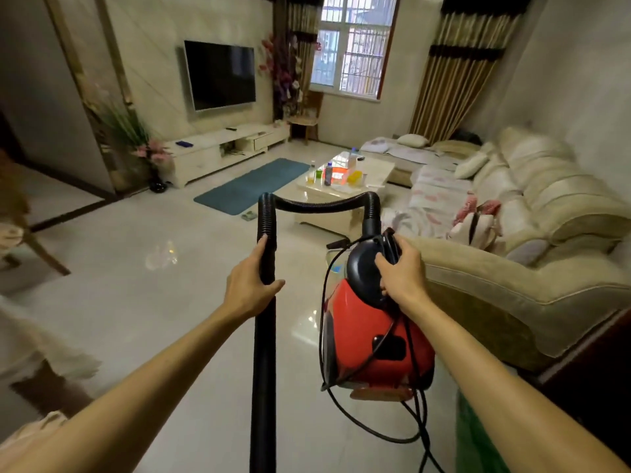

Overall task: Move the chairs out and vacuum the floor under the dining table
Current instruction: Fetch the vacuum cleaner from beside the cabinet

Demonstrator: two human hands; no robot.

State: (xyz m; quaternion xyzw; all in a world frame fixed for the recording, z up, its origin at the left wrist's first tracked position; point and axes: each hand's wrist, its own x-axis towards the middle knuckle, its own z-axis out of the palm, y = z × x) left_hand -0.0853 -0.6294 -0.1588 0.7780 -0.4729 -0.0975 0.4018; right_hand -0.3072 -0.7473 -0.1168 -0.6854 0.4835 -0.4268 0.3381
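Note:
I carry a red canister vacuum (372, 339) in the air over a glossy tiled floor (153, 302). My right hand (401, 271) grips the black handle on top of the vacuum. My left hand (251, 285) grips the black vacuum tube (264, 353) where the ribbed hose (321, 203) joins it; the hose arches over to the canister. A black power cord (409, 425) dangles below the vacuum. A wooden chair (20, 230) shows partly at the left edge, blurred. The dining table is out of view.
A beige sofa (512, 268) runs along the right, its arm close beside the vacuum. A white coffee table (375, 172) with bottles stands ahead, a blue mat (252, 184) beside it. A TV (222, 75) and low white cabinet (218, 151) line the far wall.

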